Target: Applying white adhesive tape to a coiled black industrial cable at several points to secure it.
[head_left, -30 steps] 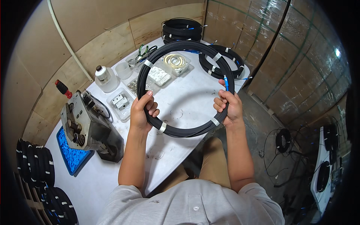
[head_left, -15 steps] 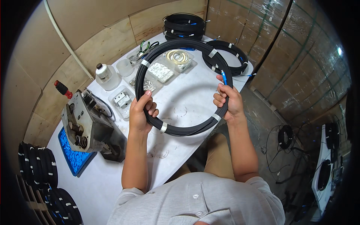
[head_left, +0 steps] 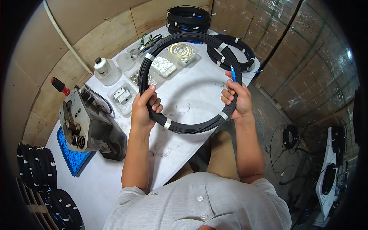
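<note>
A large black cable coil (head_left: 190,128), bound with several white tape bands, is held up over the white table (head_left: 180,96). My left hand (head_left: 145,109) is closed round its left side, the thumb lying on top. My right hand (head_left: 239,99) grips the opposite side. A blue connector (head_left: 233,73) lies along the coil just above my right thumb. Through and around the ring I see open plastic boxes, one with silvery small parts (head_left: 164,66), another with pale rings (head_left: 181,50), and one with metal blocks (head_left: 122,96).
A metal hand press (head_left: 94,124) stands at the left by a blue tray (head_left: 78,166) of small blue pieces. Behind are a white bottle (head_left: 102,68) and scissors (head_left: 153,39). More coils are stacked at the back (head_left: 188,21), back right (head_left: 248,50) and far left (head_left: 36,166).
The coil has moved slightly up and to the right in the view, along with my right hand. Both hands keep their hold on it.
</note>
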Demonstrator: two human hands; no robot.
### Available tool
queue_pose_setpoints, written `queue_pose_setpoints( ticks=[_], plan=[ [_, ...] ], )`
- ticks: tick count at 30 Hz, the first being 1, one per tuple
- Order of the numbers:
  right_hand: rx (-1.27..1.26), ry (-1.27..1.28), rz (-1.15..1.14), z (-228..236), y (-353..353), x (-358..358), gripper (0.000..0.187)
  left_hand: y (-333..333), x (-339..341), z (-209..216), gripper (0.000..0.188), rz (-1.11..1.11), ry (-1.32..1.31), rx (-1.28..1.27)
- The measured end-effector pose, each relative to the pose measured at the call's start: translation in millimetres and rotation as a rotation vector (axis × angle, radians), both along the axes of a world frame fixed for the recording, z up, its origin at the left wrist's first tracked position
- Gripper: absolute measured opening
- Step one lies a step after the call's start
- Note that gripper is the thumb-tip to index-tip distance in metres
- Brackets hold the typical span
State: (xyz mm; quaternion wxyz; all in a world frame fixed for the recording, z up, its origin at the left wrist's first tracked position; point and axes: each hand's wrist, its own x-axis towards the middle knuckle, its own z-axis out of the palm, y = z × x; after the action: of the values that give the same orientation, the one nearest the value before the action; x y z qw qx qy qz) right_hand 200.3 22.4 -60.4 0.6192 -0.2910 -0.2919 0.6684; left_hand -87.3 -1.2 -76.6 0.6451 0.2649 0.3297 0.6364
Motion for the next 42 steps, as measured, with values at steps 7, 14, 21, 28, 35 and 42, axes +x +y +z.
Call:
queue_pose_setpoints(
  ticks=[7, 14, 21, 28, 35, 42],
  plan=[
    [0.052, -0.064, -0.032, -2.8, -5.7, -0.8, 0.032, 3.5, 0.5, -3.0, 0.019, 0.01, -0.012, -0.013],
    [0.109, -0.15, -0.067, -2.6, -8.2, -0.9, 0.034, 2.6, 3.6, -2.5, 0.047, 0.051, -0.016, 0.101],
    [0.15, -0.141, -0.071, -4.8, -9.1, -0.5, 0.034, 1.0, 3.6, -1.4, 0.052, 0.037, -0.043, 0.135],
    [0.141, -0.162, -0.079, -5.0, -14.3, -0.1, 0.033, -0.4, 5.0, 0.7, 0.048, 0.056, -0.015, 0.153],
    [0.131, -0.169, -0.076, -4.9, -15.9, -1.1, 0.034, 0.2, 6.5, 2.5, 0.048, 0.073, -0.018, 0.094],
    [0.148, -0.23, -0.12, -0.7, -15.6, -3.9, 0.034, 1.2, 4.4, 0.5, 0.052, 0.058, -0.034, 0.087]
  ],
)
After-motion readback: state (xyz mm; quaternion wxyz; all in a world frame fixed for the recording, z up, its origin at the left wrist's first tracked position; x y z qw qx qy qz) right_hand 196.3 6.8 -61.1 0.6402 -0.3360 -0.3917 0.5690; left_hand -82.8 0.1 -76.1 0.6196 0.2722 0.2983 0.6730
